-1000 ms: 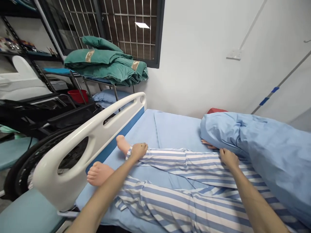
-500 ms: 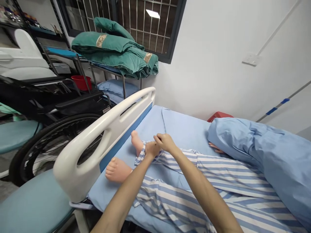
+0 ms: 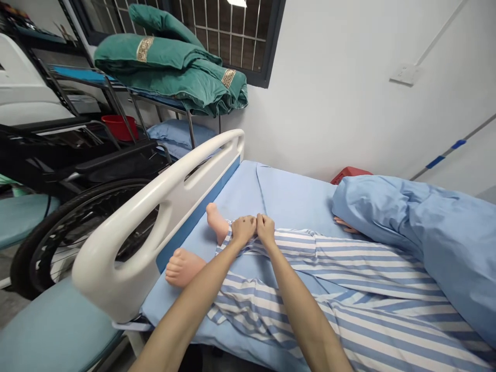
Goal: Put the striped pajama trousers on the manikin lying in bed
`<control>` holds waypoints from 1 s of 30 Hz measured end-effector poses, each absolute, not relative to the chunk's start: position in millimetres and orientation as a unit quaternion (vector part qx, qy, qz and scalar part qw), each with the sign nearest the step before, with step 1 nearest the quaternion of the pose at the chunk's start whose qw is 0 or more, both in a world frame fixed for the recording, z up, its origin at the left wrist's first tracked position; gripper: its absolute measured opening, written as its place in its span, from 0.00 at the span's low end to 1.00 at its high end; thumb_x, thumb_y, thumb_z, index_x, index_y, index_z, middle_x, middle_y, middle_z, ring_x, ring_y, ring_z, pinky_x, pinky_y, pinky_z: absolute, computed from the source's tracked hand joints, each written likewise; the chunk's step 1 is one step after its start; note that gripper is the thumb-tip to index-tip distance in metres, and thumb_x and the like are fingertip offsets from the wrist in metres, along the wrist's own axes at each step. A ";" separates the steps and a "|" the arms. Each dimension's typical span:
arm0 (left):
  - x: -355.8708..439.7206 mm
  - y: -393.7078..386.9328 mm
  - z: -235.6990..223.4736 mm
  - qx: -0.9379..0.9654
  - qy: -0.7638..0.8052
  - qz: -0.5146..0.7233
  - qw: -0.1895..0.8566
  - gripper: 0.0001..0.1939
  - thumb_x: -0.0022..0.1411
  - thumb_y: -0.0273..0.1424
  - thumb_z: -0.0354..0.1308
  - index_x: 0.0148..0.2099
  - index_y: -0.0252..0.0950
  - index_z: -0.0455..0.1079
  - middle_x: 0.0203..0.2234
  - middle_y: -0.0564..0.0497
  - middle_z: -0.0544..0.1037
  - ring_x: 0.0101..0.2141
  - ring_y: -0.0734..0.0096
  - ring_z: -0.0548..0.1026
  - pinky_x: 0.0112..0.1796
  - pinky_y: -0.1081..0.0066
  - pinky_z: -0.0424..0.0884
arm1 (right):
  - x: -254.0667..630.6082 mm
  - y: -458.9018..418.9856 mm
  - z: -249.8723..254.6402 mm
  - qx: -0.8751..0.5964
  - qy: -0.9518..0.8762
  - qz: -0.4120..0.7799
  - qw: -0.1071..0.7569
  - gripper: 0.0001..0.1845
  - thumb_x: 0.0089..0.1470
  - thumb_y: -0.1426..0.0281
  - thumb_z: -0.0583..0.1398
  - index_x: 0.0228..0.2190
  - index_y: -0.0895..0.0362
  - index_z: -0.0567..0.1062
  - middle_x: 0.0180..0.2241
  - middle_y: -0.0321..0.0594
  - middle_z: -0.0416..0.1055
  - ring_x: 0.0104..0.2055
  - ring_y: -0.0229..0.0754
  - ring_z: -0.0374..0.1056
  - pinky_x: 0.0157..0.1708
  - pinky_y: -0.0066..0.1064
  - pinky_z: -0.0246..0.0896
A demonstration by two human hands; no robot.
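Striped pajama trousers [image 3: 349,254] cover the legs of a manikin lying on the bed. Close to the ankle of the far leg, my left hand [image 3: 244,229] is closed on the trouser leg, knuckles up. My right hand [image 3: 265,227] is right beside it, touching it, with fingers curled down on the same trouser leg; the fingertips of both hands are hidden. The far foot [image 3: 217,222] sticks up bare just left of my left hand. The near foot [image 3: 185,267] is bare too, beside my left forearm.
A white bed end board [image 3: 163,201] rises at the left, with a wheelchair [image 3: 89,170] and a teal seat [image 3: 58,325] beyond it. A blue quilt [image 3: 418,227] covers the manikin's upper part. Green folded bedding [image 3: 174,72] lies by the window.
My right hand has come down onto the trouser leg and now sits level with my left hand, knuckles together. The view has shifted slightly.
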State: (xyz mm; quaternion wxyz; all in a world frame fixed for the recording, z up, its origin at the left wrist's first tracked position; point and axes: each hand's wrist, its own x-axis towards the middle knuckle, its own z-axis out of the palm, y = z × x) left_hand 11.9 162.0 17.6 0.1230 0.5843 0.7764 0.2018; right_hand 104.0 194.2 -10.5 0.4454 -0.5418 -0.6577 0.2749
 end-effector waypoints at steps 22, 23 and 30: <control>47.6 168.8 2.0 0.580 0.778 0.208 0.119 0.22 0.72 0.38 0.43 0.43 0.38 0.79 0.39 0.42 0.82 0.40 0.62 0.78 0.39 0.69 0.65 | 152.1 191.2 3.2 -0.575 -0.745 0.148 0.305 0.20 0.63 0.65 0.51 0.20 0.54 0.67 0.20 0.36 0.68 0.25 0.38 0.60 0.29 0.29 0.45; 52.1 171.4 6.5 0.571 0.781 0.220 0.126 0.22 0.71 0.37 0.43 0.41 0.38 0.79 0.38 0.43 0.82 0.40 0.63 0.78 0.39 0.70 0.65 | 153.6 192.7 0.5 -0.579 -0.724 0.175 0.332 0.21 0.64 0.64 0.50 0.19 0.54 0.65 0.19 0.35 0.66 0.25 0.38 0.59 0.28 0.29 0.45; 96.8 185.8 25.4 0.541 0.761 0.304 0.187 0.23 0.72 0.35 0.41 0.39 0.38 0.78 0.38 0.46 0.83 0.38 0.67 0.77 0.38 0.72 0.63 | 164.1 211.5 7.8 -0.566 -0.590 0.335 0.468 0.20 0.62 0.65 0.47 0.18 0.52 0.57 0.18 0.31 0.58 0.24 0.37 0.55 0.27 0.27 0.51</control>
